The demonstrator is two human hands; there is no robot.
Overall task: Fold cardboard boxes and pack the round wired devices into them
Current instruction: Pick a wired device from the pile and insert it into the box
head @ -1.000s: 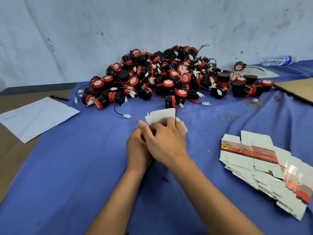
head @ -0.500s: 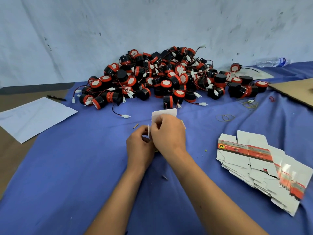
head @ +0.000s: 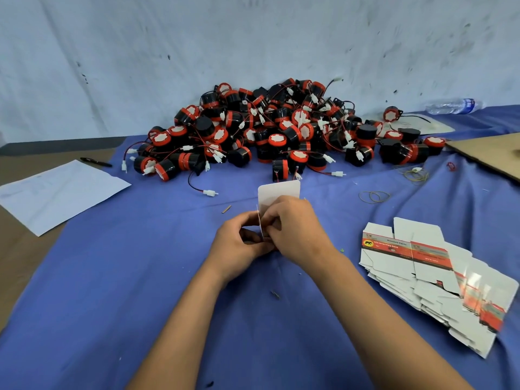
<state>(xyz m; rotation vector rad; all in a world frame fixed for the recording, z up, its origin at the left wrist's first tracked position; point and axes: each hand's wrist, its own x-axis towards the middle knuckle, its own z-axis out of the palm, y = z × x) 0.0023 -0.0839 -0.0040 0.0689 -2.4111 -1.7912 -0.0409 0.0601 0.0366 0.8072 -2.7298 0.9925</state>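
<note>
Step in hand: folding one box, centre of frame; no device in it as far as can be seen
Left hand: fingers curled round the lower left side of the small cardboard box, pinching its edge
Right hand: fingers curled over the box from the right, thumb tucked in at the fold; the box body is mostly hidden, only one white rounded flap stands up above the knuckles
Next move (judgement): tuck the side flaps and close one end so the shell holds square; then reach to the heap for one device, its wire coiled in with it
Flat box blanks: fanned stack, right of frame, near the right forearm
Blue cloth: covers the table; rubber bands right of centre
Round wired devices: large black-and-red heap, upper centre, beyond the hands
Paper sheet: left edge, pen just beyond it
Room: pale scuffed wall across the top; plastic bottle lying at upper right
</note>
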